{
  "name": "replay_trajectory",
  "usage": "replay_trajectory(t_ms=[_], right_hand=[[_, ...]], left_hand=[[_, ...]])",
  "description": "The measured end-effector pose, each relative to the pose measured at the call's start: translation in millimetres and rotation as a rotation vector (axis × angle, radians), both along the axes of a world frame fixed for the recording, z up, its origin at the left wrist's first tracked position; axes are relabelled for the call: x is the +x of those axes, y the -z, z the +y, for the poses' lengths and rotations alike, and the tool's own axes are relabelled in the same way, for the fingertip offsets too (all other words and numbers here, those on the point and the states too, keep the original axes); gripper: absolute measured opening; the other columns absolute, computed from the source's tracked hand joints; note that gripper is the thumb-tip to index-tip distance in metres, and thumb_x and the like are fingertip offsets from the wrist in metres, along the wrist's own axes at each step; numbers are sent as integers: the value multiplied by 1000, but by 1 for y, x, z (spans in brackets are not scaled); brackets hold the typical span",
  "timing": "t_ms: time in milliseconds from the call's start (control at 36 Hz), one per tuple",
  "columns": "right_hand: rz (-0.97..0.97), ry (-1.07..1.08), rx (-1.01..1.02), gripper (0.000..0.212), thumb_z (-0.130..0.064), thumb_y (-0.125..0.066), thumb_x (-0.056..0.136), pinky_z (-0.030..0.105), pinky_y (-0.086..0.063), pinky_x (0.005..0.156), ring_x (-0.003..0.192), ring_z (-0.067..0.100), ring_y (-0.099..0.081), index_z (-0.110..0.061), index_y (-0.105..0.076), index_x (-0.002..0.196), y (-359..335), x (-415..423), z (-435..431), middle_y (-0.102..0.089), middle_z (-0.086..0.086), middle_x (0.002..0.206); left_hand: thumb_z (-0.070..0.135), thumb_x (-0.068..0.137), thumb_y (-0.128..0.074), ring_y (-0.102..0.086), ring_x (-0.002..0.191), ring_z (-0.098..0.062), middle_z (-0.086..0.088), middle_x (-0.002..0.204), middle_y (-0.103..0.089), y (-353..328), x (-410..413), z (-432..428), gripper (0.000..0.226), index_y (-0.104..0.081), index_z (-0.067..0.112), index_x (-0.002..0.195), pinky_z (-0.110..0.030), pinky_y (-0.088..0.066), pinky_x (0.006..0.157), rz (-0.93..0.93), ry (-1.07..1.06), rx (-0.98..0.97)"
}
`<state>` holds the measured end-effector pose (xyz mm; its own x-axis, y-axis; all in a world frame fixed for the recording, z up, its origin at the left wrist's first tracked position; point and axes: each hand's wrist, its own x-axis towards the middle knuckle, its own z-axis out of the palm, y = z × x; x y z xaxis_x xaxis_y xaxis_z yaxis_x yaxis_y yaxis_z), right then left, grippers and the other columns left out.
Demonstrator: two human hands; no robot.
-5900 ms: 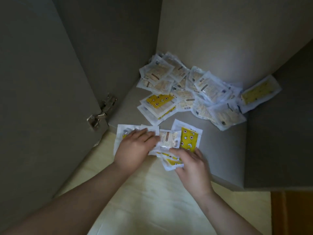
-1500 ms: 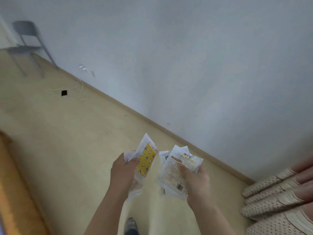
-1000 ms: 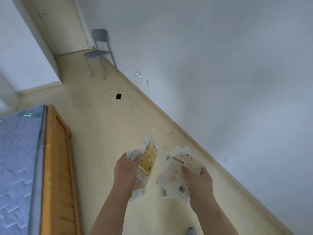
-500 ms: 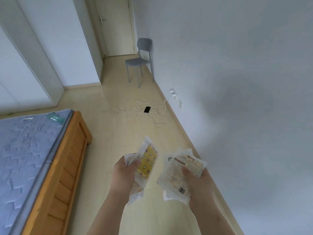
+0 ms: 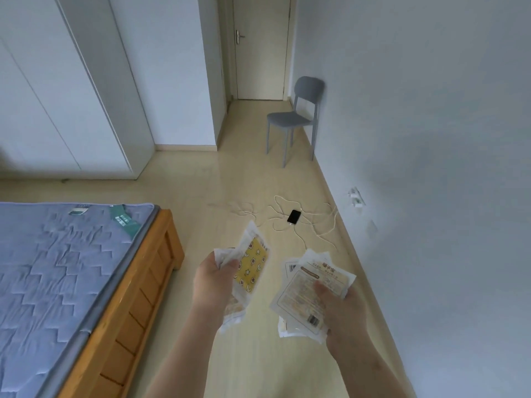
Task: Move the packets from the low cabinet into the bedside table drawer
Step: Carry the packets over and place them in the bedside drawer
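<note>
The left grip (image 5: 214, 285) is clamped on a small bundle of packets (image 5: 227, 254), thumb and fingers curled round its near edge. The yellow-patterned packet (image 5: 253, 270) on top fans up and away from the palm, and another packet droops below the fist. The right grip (image 5: 342, 313) is clamped on a second, flatter stack (image 5: 301, 297), with the thumb pressed on the printed face of the top white packet and the fingers mostly hidden underneath. How many packets either grip holds cannot be told.

Splitting the load between two grips looks sensible. These film pouches probably slide on one another, and a thumb across each pile pins them while the person walks. Both piles sit at about the same height out in front of the body, near each other but apart.

Neither the low cabinet nor the bedside table drawer is in view, so this reads as the carry between them, with the placing not yet done. To the left of the left grip, and lower, runs the wooden bed frame (image 5: 135, 305) with its bare mattress (image 5: 57, 268). Beyond both grips, on the floor (image 5: 244, 182), lie a phone (image 5: 294, 216) and its tangled white cable (image 5: 316, 222). Further off, a grey chair (image 5: 290, 119) stands by the wall (image 5: 431, 168). With both grips full, the cable is worth stepping round.
</note>
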<state>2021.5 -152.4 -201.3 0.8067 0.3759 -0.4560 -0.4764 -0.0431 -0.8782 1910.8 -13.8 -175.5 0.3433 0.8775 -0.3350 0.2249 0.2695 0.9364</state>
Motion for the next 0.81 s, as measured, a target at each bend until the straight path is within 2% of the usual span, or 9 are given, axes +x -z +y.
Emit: replay_trajectory(t_ms=[139, 278, 361, 472, 556, 639, 750, 806], right_hand=[[13, -4, 21, 15, -3, -63, 86, 45, -57, 70, 83, 31, -68, -11, -64, 99, -9, 44, 83, -70, 9, 91], [33, -39, 5, 15, -2, -63, 86, 39, -55, 66, 81, 31, -65, -9, -63, 99, 1, 89, 167, -68, 10, 90], [42, -95, 1, 17, -3, -64, 86, 42, -55, 69, 86, 34, -65, -8, -62, 102, 9, 119, 227, -68, 12, 93], [90, -137, 20, 15, -3, -64, 85, 39, -55, 68, 83, 31, -66, -10, -62, 98, 13, 167, 307, -68, 10, 92], [89, -164, 25, 15, -3, -65, 85, 37, -55, 66, 83, 28, -65, -11, -62, 98, 12, 215, 368, -68, 9, 91], [90, -212, 41, 16, -2, -64, 85, 35, -53, 64, 80, 24, -65, -14, -61, 95, 6, 252, 430, -67, 6, 89], [63, -300, 37, 22, -4, -65, 85, 42, -56, 73, 87, 25, -67, -15, -63, 104, 2, 278, 515, -69, 6, 96], [59, -349, 29, 24, -3, -65, 85, 40, -57, 71, 87, 24, -67, -15, -63, 105, 5, 284, 555, -70, 6, 98]], left_hand=[[12, 92, -54, -66, 86, -30, -8, 90, -69, -8, 39, 89, 13, -59, 22, 85, -50, -54, 83, 47, -48, 25], [13, 93, -53, -67, 83, -27, -6, 88, -69, -1, 79, 162, 13, -59, 22, 85, -43, -55, 78, 59, -65, 8], [16, 93, -53, -67, 83, -27, -6, 89, -68, 8, 106, 214, 9, -59, 20, 88, -43, -55, 77, 82, -102, 17], [17, 92, -54, -66, 80, -27, -8, 89, -68, 15, 148, 293, 4, -58, 16, 92, -41, -56, 72, 109, -159, 25], [17, 92, -54, -66, 81, -27, -7, 90, -68, 11, 189, 349, 10, -59, 14, 100, -39, -55, 71, 103, -183, 42], [18, 93, -54, -66, 81, -26, -6, 90, -68, 2, 224, 400, 9, -59, 16, 100, -40, -54, 71, 64, -222, 49], [15, 94, -54, -64, 76, -22, -5, 89, -66, -2, 246, 468, 10, -57, 15, 103, -31, -49, 56, 49, -333, 32], [14, 93, -54, -64, 76, -22, -5, 88, -66, 3, 249, 500, 8, -57, 16, 100, -30, -48, 55, 50, -392, 10]])
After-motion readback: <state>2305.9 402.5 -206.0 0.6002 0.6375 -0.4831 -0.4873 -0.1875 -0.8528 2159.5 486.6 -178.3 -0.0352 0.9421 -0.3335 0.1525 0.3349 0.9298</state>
